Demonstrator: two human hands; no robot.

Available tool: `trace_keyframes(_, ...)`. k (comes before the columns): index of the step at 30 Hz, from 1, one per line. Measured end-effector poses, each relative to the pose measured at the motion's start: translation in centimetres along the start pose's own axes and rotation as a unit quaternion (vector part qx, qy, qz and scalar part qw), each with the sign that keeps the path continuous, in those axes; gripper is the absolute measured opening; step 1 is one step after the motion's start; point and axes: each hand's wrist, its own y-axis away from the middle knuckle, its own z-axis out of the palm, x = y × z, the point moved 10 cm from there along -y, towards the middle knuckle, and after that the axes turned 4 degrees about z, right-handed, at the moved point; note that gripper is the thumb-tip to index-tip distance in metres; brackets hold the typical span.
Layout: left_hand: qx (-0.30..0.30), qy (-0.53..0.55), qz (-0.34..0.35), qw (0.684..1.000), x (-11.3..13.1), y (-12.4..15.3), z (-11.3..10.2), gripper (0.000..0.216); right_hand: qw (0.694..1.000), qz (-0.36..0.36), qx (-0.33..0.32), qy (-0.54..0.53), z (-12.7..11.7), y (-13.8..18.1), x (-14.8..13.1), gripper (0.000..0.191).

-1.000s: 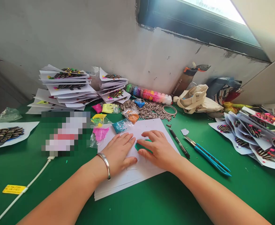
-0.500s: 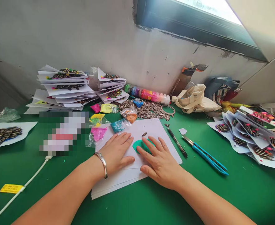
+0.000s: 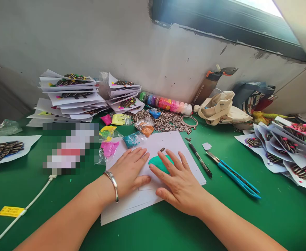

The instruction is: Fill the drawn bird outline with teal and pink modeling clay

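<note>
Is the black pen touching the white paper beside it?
Apart: the head view shows a strip of green table between the black pen and the right edge of the white paper.

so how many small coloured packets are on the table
7 visible: magenta and pale yellow before the stacked papers; yellow and pink nearer the left hand; teal at the far edge of the white paper; orange beyond it; blue among the seeds. Others may be hidden.

The patch (image 3: 156,161) is green, the paper (image 3: 171,140) white, the bag (image 3: 251,99) seemingly striped.
</note>
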Motion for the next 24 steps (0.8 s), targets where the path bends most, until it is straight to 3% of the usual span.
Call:
trace_keyframes(6,-0.019,-0.014,-0.007,1.0,0.0,-0.02,0.12,0.067,1.0,-0.004,-0.007,0.002,0.07,0.06,-0.25,0.057)
trace_keyframes(24,-0.006,0.002,-0.003,1.0,-0.2,-0.03,0.34,0.067,1.0,0.026,-0.006,0.002,0.65,0.01,0.43,0.066)
